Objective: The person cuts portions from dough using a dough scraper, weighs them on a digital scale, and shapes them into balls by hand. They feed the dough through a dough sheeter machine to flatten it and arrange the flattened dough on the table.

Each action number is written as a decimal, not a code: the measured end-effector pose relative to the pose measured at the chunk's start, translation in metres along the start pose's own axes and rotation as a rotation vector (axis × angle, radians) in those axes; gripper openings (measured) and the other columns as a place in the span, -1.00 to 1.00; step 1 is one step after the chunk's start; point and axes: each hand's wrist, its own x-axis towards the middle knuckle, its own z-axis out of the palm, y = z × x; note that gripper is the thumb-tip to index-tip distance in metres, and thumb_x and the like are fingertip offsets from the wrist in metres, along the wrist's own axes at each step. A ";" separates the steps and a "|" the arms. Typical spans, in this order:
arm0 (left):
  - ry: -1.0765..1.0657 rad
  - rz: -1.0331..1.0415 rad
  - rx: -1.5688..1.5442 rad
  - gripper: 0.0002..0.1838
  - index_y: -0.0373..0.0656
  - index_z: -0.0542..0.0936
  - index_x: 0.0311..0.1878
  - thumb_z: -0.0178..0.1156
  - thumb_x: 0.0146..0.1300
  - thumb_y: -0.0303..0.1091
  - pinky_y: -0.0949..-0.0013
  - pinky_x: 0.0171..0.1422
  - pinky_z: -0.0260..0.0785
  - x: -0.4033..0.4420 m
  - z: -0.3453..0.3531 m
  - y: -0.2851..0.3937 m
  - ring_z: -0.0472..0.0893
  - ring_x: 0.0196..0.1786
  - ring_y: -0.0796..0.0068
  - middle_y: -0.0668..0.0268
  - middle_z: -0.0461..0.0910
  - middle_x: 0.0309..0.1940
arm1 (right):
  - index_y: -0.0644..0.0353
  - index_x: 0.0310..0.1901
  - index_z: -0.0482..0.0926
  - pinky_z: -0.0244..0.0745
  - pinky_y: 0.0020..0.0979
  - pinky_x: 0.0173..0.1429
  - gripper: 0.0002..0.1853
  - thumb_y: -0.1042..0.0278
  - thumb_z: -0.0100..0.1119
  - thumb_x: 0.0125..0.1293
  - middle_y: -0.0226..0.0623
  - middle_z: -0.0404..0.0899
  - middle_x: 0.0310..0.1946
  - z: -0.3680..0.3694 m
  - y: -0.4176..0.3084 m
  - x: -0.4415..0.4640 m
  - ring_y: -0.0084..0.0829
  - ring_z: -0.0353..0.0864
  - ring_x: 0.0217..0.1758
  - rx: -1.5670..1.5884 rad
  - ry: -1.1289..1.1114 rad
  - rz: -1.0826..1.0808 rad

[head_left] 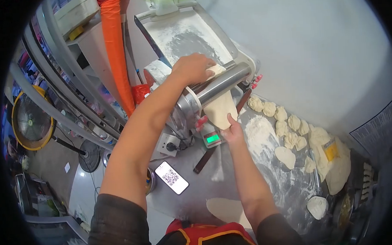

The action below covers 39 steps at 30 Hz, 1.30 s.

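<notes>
Over the top of a dough roller machine [224, 85], my left hand [194, 68] has its fingers bent onto a piece of dough [216, 71] at the feed side. Below the steel roller hangs a flat dough sheet [221, 108]. My right hand [234, 130] grips its lower edge, thumb on top. The roller hides whether the two parts of dough join. Under the sheet, a small digital scale [212, 138] with a green lit display sits on the table.
Several dough lumps [280, 114] lie along the wall on the right, beside scattered flour [259, 131]. A bigger dough mass [339, 173] holds a yellow scraper [331, 151]. A phone with a QR code [172, 177] and a dough sheet [227, 209] lie nearer me. A floured tray [188, 36] tops the machine.
</notes>
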 end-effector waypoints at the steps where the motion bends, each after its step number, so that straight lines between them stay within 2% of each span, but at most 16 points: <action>1: 0.007 -0.008 -0.012 -0.62 0.07 0.59 0.06 0.14 0.19 -0.08 0.20 0.14 0.37 0.000 0.001 -0.001 0.49 0.11 0.23 0.24 0.57 -0.02 | 0.20 0.28 0.22 0.34 -0.03 0.33 -0.58 0.43 -0.07 0.41 -0.11 0.37 0.22 -0.004 -0.002 -0.002 -0.12 0.39 0.27 0.005 0.021 0.018; 10: 0.039 -0.028 -0.037 -0.63 0.00 0.61 0.01 0.09 0.22 -0.06 0.17 0.06 0.41 0.003 0.004 -0.003 0.57 0.00 0.20 0.20 0.62 -0.13 | 0.26 0.30 0.17 0.34 0.00 0.33 -0.56 0.47 -0.13 0.42 -0.06 0.32 0.25 -0.009 -0.015 -0.034 -0.09 0.37 0.29 -0.112 0.049 -0.025; 13: -0.005 -0.071 -0.051 -0.63 0.03 0.60 0.05 0.08 0.22 -0.08 0.15 0.17 0.36 0.004 0.002 -0.002 0.54 0.10 0.18 0.17 0.59 -0.01 | 0.28 0.30 0.16 0.37 -0.02 0.32 -0.57 0.47 -0.14 0.42 -0.06 0.32 0.24 -0.010 -0.022 -0.044 -0.09 0.38 0.27 -0.158 0.087 -0.030; 16: 0.067 -0.049 -0.052 -0.63 -0.01 0.60 0.01 0.07 0.22 -0.08 0.19 0.09 0.40 0.002 0.004 -0.003 0.57 0.02 0.20 0.20 0.62 -0.12 | 0.29 0.30 0.17 0.40 -0.04 0.30 -0.57 0.47 -0.15 0.43 -0.05 0.33 0.23 -0.003 -0.031 -0.060 -0.08 0.41 0.24 -0.203 0.122 -0.041; 19: 0.099 -0.058 -0.059 -0.63 -0.01 0.61 -0.01 0.06 0.23 -0.04 0.19 0.10 0.40 0.003 0.004 -0.004 0.55 0.06 0.21 0.21 0.61 -0.09 | 0.29 0.29 0.18 0.42 -0.03 0.28 -0.57 0.48 -0.15 0.42 -0.04 0.34 0.22 -0.009 -0.041 -0.068 -0.07 0.43 0.22 -0.253 0.130 -0.048; 25: 0.473 0.083 0.015 -0.67 -0.05 0.63 -0.09 0.12 0.25 -0.06 0.18 0.12 0.39 -0.004 0.002 0.007 0.49 0.11 0.22 0.22 0.59 -0.05 | 0.31 0.27 0.19 0.49 -0.07 0.21 -0.57 0.54 -0.14 0.37 -0.01 0.35 0.21 0.005 -0.065 -0.100 -0.09 0.45 0.20 -0.330 0.099 -0.081; 28: 0.637 0.260 -0.201 -0.72 -0.11 0.64 -0.15 0.14 0.22 -0.14 0.19 0.10 0.38 -0.014 -0.002 0.037 0.52 0.04 0.13 0.19 0.61 -0.10 | 0.33 0.26 0.20 0.51 -0.12 0.18 -0.57 0.54 -0.14 0.37 0.00 0.35 0.20 0.005 -0.080 -0.108 -0.10 0.47 0.18 -0.319 0.074 -0.045; 30: 0.376 0.209 -0.444 -0.71 -0.17 0.62 -0.16 0.11 0.29 -0.13 0.30 0.02 0.39 -0.047 -0.002 0.067 0.59 -0.10 0.32 0.22 0.63 -0.21 | 0.35 0.25 0.21 0.52 -0.14 0.17 -0.58 0.54 -0.14 0.37 0.00 0.36 0.19 0.006 -0.085 -0.112 -0.11 0.48 0.17 -0.331 0.083 -0.042; 32: -0.252 0.085 -0.790 -0.71 -0.20 0.64 -0.22 0.11 0.25 -0.17 0.28 -0.02 0.40 -0.091 -0.009 0.098 0.60 -0.19 0.28 0.19 0.63 -0.27 | 0.37 0.24 0.21 0.52 -0.17 0.17 -0.59 0.54 -0.15 0.37 0.00 0.37 0.18 0.017 -0.087 -0.125 -0.12 0.49 0.16 -0.379 0.112 -0.079; 34: -0.498 0.439 -0.827 -0.73 -0.22 0.63 -0.20 0.11 0.26 -0.21 0.34 -0.11 0.41 -0.113 0.045 0.098 0.59 -0.27 0.41 0.22 0.64 -0.32 | 0.37 0.25 0.19 0.53 -0.17 0.16 -0.58 0.54 -0.15 0.37 0.00 0.38 0.17 0.030 -0.085 -0.140 -0.12 0.50 0.15 -0.400 0.124 -0.129; 36: -0.828 0.236 -0.809 -0.74 -0.24 0.63 -0.21 0.08 0.27 -0.26 0.32 -0.10 0.41 -0.124 0.101 0.097 0.60 -0.23 0.40 0.23 0.65 -0.31 | 0.36 0.26 0.17 0.53 -0.16 0.16 -0.57 0.55 -0.16 0.37 -0.01 0.37 0.17 0.026 -0.087 -0.142 -0.12 0.50 0.15 -0.408 0.111 -0.145; 38: -0.725 0.271 -0.514 -0.73 -0.23 0.60 -0.12 0.01 0.33 -0.26 0.30 -0.01 0.42 -0.116 0.142 0.094 0.58 -0.09 0.34 0.22 0.63 -0.17 | 0.32 0.28 0.15 0.53 -0.12 0.15 -0.55 0.55 -0.15 0.36 -0.01 0.36 0.18 0.009 -0.091 -0.138 -0.10 0.48 0.16 -0.398 0.071 -0.128; 39: -0.665 0.203 -0.734 -0.71 -0.21 0.58 -0.06 -0.01 0.34 -0.24 0.28 0.04 0.41 -0.114 0.162 0.089 0.56 -0.02 0.32 0.22 0.61 -0.10 | 0.29 0.29 0.14 0.53 -0.10 0.15 -0.54 0.55 -0.15 0.36 -0.02 0.35 0.19 0.007 -0.089 -0.142 -0.10 0.47 0.17 -0.378 0.064 -0.140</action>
